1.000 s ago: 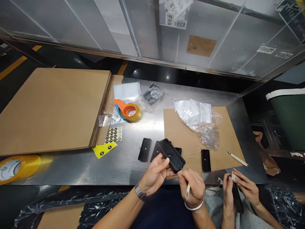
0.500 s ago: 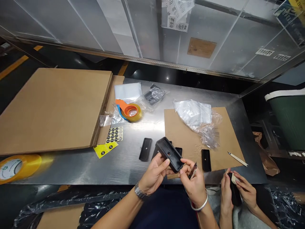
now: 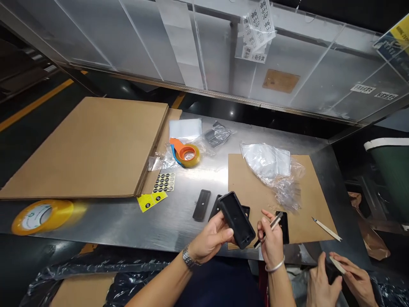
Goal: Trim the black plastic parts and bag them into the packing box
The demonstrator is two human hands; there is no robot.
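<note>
My left hand (image 3: 209, 241) grips a black rectangular plastic housing (image 3: 237, 219), tilted, with its long hollow side facing up. To its right, my right hand (image 3: 271, 241) is closed around a slim knife-like tool (image 3: 276, 220), pale and dark, held like a pen apart from the housing. Behind the housing, more black parts lie partly hidden. A flat black tray-like part (image 3: 202, 205) rests on the metal table to the left. Another black part (image 3: 285, 232) lies on the cardboard sheet, partly covered by my right hand.
Stacked cardboard (image 3: 86, 149) fills the table's left side, near a tape roll (image 3: 60, 216). Further back are an orange tape dispenser (image 3: 179, 147), sticker sheets (image 3: 164, 182) and clear plastic bags (image 3: 271, 164). A pale pointed stick (image 3: 326, 228) lies right. A co-worker's hands (image 3: 322, 281) work there.
The view has shifted, with things on the table now lower and further right. My right hand has moved away from the housing, taking the tool along. The housing has been turned in my left hand.
</note>
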